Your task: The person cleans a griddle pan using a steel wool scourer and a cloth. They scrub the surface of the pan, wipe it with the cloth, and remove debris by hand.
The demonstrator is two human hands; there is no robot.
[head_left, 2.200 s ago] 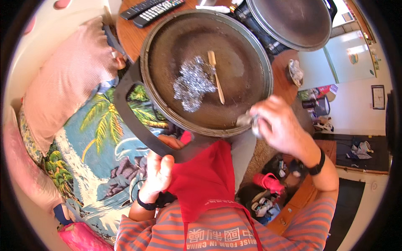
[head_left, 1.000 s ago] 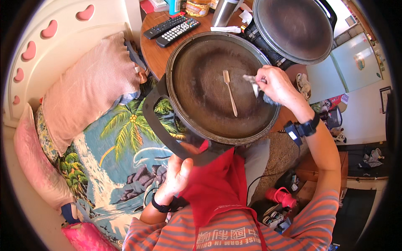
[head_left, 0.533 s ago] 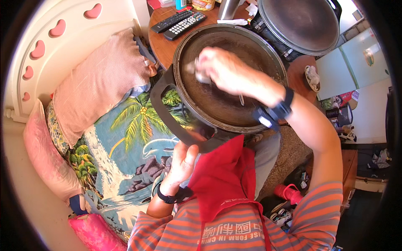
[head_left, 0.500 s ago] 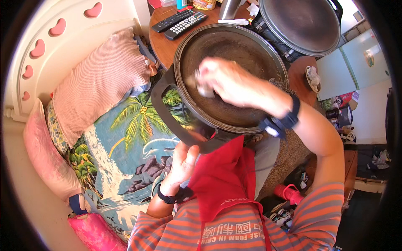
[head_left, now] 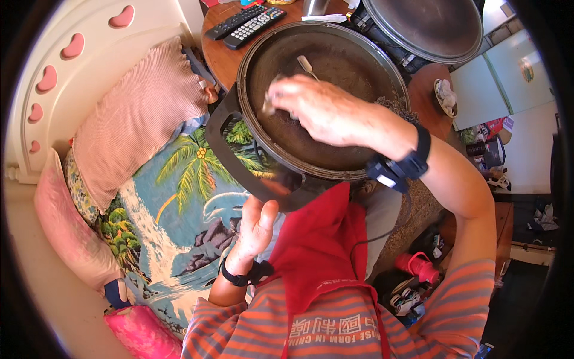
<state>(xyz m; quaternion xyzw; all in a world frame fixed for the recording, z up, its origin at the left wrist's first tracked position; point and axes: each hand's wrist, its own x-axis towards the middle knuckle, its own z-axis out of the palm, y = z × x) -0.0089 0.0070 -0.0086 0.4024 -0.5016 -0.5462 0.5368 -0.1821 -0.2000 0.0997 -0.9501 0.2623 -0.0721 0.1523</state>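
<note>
A wide, round, dark electric pan point(head_left: 353, 60) with a broad black handle point(head_left: 228, 164) is tilted in front of me. My left hand point(head_left: 258, 224) is at the handle's near end, thumb up, its fingers partly hidden under the handle. Inside the pan, my right hand point(head_left: 326, 110) presses a small crumpled whitish wad point(head_left: 268, 106) against the left part of the cooking surface; motion blurs it, so its material is unclear. A thin pale-ended utensil point(head_left: 307, 66) lies in the pan beyond my fingers. Grey curly stuff like steel wool point(head_left: 394, 109) sits at the right rim.
Two remote controls point(head_left: 254, 27) lie on the round wooden table point(head_left: 216, 52). Behind, at the right, is another round dark pan piece point(head_left: 424, 27). A small bowl point(head_left: 445, 99) stands at the table's right. Left is a bed with a pillow point(head_left: 140, 113) and a printed cover point(head_left: 173, 203).
My right hand has slid left and slightly up across the pan with the wad, uncovering the pale-ended utensil. The pan and my left hand have shifted slightly left and up in view.
</note>
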